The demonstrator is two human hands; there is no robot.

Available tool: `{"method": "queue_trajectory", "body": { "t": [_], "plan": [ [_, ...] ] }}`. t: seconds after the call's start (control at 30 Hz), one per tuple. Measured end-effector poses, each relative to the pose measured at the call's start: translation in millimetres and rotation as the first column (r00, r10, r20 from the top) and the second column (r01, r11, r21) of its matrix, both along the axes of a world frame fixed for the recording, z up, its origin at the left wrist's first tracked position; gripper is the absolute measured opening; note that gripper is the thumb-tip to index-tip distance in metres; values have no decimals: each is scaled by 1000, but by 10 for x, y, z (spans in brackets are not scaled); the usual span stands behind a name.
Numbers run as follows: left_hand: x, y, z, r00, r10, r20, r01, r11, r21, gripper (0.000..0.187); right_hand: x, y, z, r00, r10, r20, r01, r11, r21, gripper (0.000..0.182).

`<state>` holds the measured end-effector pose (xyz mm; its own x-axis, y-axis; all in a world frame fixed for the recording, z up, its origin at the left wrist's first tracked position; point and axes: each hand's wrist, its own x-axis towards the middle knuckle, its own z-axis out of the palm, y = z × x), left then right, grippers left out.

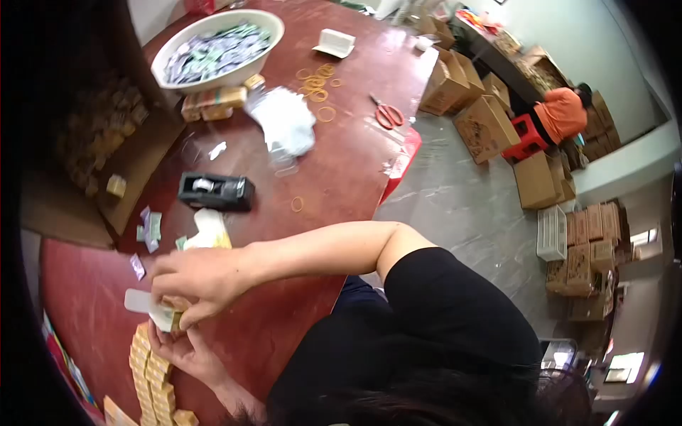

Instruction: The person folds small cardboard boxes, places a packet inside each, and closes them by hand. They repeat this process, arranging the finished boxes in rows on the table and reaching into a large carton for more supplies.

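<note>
Yellow-and-white carton point(164, 318) between left hand point(190, 355) and right hand point(202, 275)

Take the carton as the centre of your dial, with twelve at the top of the view. It is above the red table point(334, 170), one pale flap point(137, 301) standing out toward ten o'clock. Your left hand comes in from five o'clock, its fingertips closed around the carton's lower end. Your right hand reaches over from two o'clock, fingers curled down at the carton's upper part; you cannot tell whether they grip it, since the knuckles hide the contact.

At six o'clock, just beside your left hand, you have rows of small yellow boxes point(145, 369). Loose sachets point(152, 228) lie near twelve. At one o'clock you see the black tape dispenser point(217, 192), with clear bags point(283, 124) and rubber bands point(312, 88) farther out. Well apart, between one and two, lie red-handled scissors point(388, 116). A white basin point(276, 35) full of sachets stands just past twelve, and an open cardboard box point(145, 170) is at eleven. Off at two o'clock, beyond the table, a person in orange point(559, 115) sits on a red stool point(526, 137).
</note>
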<state>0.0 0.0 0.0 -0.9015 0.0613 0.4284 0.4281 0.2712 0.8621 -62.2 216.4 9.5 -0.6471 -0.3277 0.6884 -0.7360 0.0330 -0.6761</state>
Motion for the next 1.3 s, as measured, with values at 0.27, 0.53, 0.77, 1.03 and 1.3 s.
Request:
{"method": "queue_trajectory", "body": {
  "t": [0.27, 0.53, 0.77, 1.03, 1.3],
  "plan": [
    [337, 1137, -801, 978, -210, 8, 209, 976, 55, 31, 462, 1128, -328, 960, 111, 256, -178, 951, 253, 39],
    [527, 1281, -366, 951, -206, 232, 134, 947, 293, 69, 452, 1134, -360, 897, 224, 380, -282, 954, 103, 36],
    [482, 1079, -331, 961, -220, 171, 193, 968, 160, 43, 533, 1051, -276, 857, 275, 435, -297, 955, -20, 12],
    [626, 985, -279, 934, -264, 242, 179, 929, 325, 51, 557, 834, -201, 893, 235, 383, -278, 959, 61, 28],
    [677, 912, -313, 948, -245, 202, 155, 913, 377, 44, 567, 740, -150, 889, 166, 428, -244, 961, 134, 17]
  ]
}}
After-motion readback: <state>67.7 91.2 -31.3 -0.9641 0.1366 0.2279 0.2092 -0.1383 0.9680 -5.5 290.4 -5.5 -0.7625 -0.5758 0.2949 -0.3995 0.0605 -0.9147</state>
